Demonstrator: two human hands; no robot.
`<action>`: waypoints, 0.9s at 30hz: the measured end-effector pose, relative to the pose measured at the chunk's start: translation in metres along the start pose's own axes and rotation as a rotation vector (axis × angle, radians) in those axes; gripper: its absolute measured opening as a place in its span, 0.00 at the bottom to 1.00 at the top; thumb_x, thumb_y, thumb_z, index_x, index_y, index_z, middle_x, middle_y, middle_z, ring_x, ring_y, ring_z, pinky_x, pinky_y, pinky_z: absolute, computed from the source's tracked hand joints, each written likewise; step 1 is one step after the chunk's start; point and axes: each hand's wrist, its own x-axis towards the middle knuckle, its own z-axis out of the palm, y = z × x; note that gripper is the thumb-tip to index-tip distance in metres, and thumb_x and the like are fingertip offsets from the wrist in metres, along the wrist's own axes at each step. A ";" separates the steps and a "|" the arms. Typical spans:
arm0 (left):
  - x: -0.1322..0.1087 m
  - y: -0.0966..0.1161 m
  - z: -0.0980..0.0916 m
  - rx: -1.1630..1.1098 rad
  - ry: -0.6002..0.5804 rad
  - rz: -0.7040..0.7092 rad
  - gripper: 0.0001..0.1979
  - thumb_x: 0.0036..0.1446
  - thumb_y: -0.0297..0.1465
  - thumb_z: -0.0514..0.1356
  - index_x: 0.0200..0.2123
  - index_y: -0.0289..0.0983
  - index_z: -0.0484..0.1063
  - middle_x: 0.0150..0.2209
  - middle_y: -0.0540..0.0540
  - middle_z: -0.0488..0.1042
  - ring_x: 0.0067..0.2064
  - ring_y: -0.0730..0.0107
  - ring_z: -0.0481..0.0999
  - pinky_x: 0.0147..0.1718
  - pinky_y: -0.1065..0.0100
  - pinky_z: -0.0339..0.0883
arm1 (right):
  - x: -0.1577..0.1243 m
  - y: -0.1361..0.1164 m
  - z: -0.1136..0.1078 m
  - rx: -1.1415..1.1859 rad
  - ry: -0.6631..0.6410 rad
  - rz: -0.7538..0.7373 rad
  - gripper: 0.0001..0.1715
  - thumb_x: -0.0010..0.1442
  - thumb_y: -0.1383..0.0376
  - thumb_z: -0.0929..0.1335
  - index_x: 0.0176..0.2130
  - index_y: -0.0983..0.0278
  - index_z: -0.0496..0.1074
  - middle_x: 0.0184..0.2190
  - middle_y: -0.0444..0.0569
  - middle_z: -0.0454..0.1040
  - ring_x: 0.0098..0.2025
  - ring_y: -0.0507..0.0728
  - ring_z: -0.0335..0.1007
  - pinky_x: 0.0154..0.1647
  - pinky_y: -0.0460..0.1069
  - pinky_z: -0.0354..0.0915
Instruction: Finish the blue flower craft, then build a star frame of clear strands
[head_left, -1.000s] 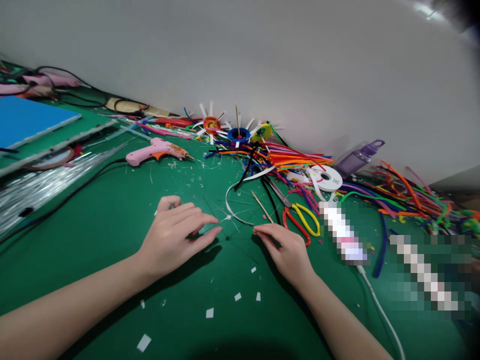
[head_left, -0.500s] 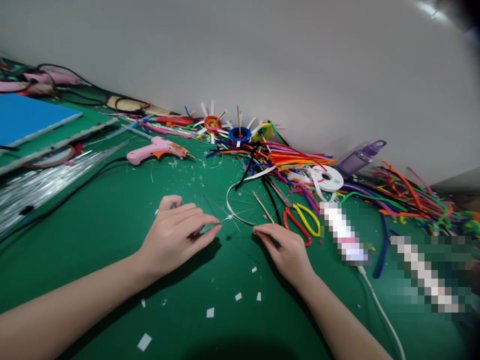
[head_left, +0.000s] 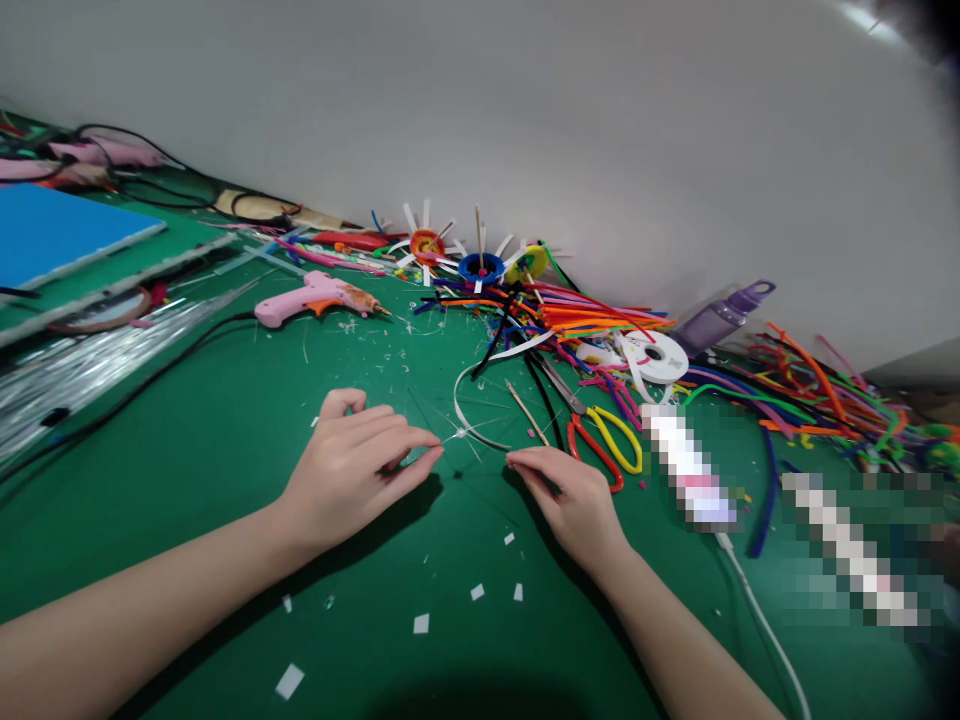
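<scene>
Near the middle of the green table, my left hand pinches one thin clear spoke of a spiky star-shaped piece, which is held above the surface. To its right, my right hand is closed in a pinch on the end of a narrow white ribbon. The ribbon curves up behind the star's centre and runs back toward a white spool. Whether ribbon and star touch cannot be made out.
Scissors and a wooden stick lie right of the star. A pink glue gun rests at the back left. Pipe cleaners, flower-like pieces and a purple bottle line the wall. Paper scraps lie in front.
</scene>
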 end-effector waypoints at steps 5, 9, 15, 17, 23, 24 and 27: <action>0.000 0.000 0.000 0.005 0.004 0.007 0.03 0.57 0.29 0.60 0.33 0.41 0.73 0.19 0.56 0.70 0.22 0.75 0.66 0.36 0.62 0.52 | 0.000 0.000 0.001 -0.017 -0.001 -0.013 0.13 0.62 0.69 0.63 0.44 0.59 0.74 0.39 0.47 0.78 0.41 0.54 0.75 0.45 0.50 0.72; -0.001 0.000 0.000 0.014 -0.004 -0.002 0.04 0.57 0.30 0.59 0.33 0.42 0.74 0.20 0.57 0.70 0.22 0.75 0.67 0.35 0.62 0.52 | -0.001 0.001 0.000 -0.039 0.004 -0.012 0.13 0.62 0.69 0.63 0.44 0.59 0.74 0.39 0.47 0.78 0.41 0.54 0.75 0.45 0.51 0.72; 0.000 0.000 0.001 0.011 0.002 0.013 0.03 0.57 0.29 0.59 0.33 0.42 0.73 0.20 0.57 0.71 0.22 0.76 0.67 0.36 0.62 0.53 | -0.001 0.001 0.001 -0.088 0.012 -0.016 0.13 0.62 0.69 0.63 0.44 0.59 0.74 0.39 0.47 0.78 0.41 0.54 0.75 0.45 0.51 0.72; 0.000 0.000 0.001 0.014 0.001 0.018 0.03 0.57 0.28 0.59 0.33 0.42 0.73 0.20 0.57 0.71 0.22 0.75 0.67 0.36 0.61 0.52 | -0.001 0.000 0.001 -0.097 0.015 -0.018 0.13 0.62 0.69 0.63 0.44 0.59 0.74 0.39 0.47 0.78 0.42 0.54 0.75 0.45 0.51 0.72; 0.000 0.000 0.001 0.010 0.004 0.028 0.03 0.57 0.29 0.59 0.33 0.41 0.73 0.20 0.56 0.71 0.21 0.75 0.68 0.35 0.61 0.52 | 0.000 0.000 0.002 -0.095 0.026 0.000 0.13 0.62 0.70 0.63 0.43 0.59 0.74 0.40 0.47 0.78 0.42 0.54 0.75 0.46 0.51 0.72; 0.000 -0.001 0.001 0.008 0.000 0.026 0.03 0.57 0.29 0.59 0.33 0.42 0.73 0.20 0.56 0.71 0.21 0.75 0.68 0.35 0.61 0.52 | 0.000 0.000 0.002 -0.092 0.026 0.004 0.13 0.62 0.69 0.63 0.43 0.59 0.74 0.39 0.47 0.78 0.42 0.54 0.75 0.46 0.51 0.72; 0.000 -0.001 0.001 0.006 -0.004 0.023 0.03 0.57 0.29 0.59 0.33 0.42 0.73 0.19 0.57 0.70 0.21 0.74 0.67 0.35 0.61 0.52 | 0.001 -0.002 0.003 -0.088 0.024 0.013 0.12 0.62 0.69 0.63 0.43 0.59 0.73 0.39 0.47 0.78 0.42 0.54 0.75 0.46 0.51 0.71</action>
